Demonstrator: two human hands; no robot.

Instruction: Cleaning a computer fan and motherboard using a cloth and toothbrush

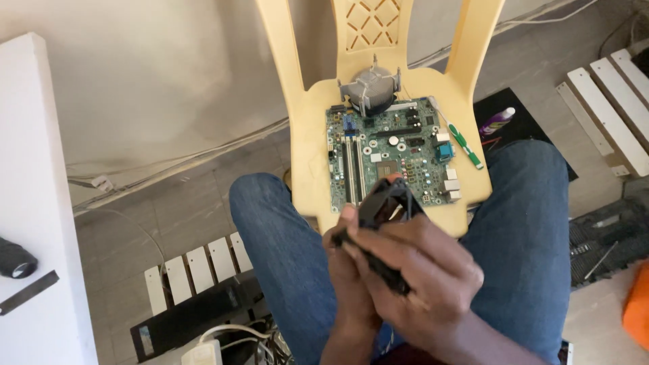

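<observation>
**Black fan held in both hands, lower centre of frame**

Black fan (380, 211) sits low centre in the head view, gripped by both hands above the person's lap. Its square black frame is tilted, upper corner pointing up toward the chair seat; blades partly visible through the opening.

Right hand (422, 267): fingers wrapped over the fan's right and lower edge, closed on it. Left hand (348, 270): mostly hidden behind the right one, fingers (346, 217) curled against the fan's left edge, also holding it.

Behind the fan, centre frame: green motherboard (392, 152) lying flat on the seat of a cream plastic chair (307, 135). The fan's top corner overlaps the board's lower edge in the picture; cannot tell if they touch. Grey metal heatsink (370, 88) stands at the board's top edge, against the chair back. Green-and-white toothbrush (463, 138) lies on the seat just beside the board's right edge.

Knees in blue jeans (284, 250) flank the chair's front edge, left and right.

Right of the chair: purple-and-white tube (498, 122) on a black mat on the floor. Far right: white slats (612, 108) upper corner, dark tool tray (605, 240) below them. Left edge: white desk (37, 203) with a black object on it. Bottom left: more white slats on the floor, white cables nearby.
</observation>
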